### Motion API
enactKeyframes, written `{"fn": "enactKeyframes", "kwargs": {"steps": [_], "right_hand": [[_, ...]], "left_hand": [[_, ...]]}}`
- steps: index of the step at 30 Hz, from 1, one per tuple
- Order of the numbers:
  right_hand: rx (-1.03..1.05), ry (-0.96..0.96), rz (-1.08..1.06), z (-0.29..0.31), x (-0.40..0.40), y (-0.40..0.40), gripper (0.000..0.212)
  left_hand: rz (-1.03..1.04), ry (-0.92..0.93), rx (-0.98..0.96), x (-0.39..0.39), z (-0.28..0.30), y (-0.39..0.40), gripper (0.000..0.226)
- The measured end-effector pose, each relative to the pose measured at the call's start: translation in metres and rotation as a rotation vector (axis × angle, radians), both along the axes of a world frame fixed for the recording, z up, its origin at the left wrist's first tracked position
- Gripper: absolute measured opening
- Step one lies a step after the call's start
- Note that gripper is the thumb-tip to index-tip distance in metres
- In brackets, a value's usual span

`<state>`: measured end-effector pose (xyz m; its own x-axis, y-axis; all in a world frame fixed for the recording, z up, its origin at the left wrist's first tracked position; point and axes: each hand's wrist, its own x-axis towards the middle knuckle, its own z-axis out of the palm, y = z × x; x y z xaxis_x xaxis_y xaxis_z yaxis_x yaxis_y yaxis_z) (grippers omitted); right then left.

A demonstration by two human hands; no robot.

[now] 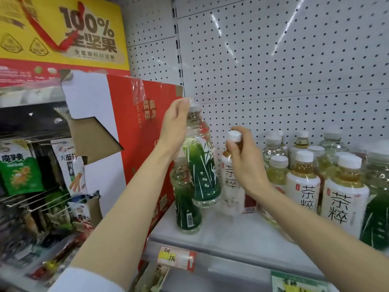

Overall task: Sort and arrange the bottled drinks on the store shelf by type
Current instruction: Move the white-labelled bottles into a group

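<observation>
Our left hand (175, 125) wraps around the upper part of a green bottle (203, 165), lifted and tilted above the shelf (227, 232). Our right hand (245, 159) curls around the neck of a white tea bottle (231, 182), just right of the green one. The green bottle has a clear top, a bamboo-printed green label and pale liquid. A second green bottle (186, 203) stands on the shelf below it, partly hidden. More bottles (303, 182) crowd the shelf's right side, the farthest cut off and blurred.
</observation>
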<state>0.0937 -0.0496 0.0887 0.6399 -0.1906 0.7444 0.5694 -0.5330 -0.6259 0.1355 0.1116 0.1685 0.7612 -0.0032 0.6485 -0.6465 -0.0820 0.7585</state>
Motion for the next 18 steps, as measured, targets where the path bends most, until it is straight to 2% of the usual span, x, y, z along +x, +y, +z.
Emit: {"fn": "enactKeyframes", "kwargs": {"steps": [5,9,12,14,18], "right_hand": [[0.083,-0.039,-0.037,-0.011,-0.041,-0.016,0.023],[0.125,-0.039,0.007,-0.021,-0.063,-0.025,0.017],[0.142,-0.023,0.015,-0.030,-0.069,-0.029,0.019],[0.147,-0.013,0.014,-0.034,-0.073,-0.033,0.022],[0.159,-0.017,0.013,-0.036,-0.084,-0.039,0.022]], "left_hand": [[-0.025,0.062,0.187,0.021,-0.001,-0.017,0.035],[0.032,0.054,0.493,0.036,-0.002,-0.022,0.037],[0.021,0.096,0.732,0.053,-0.003,-0.022,0.024],[-0.018,0.129,0.823,0.061,-0.001,-0.022,0.009],[-0.001,0.191,0.964,0.074,0.005,-0.016,0.008]]}}
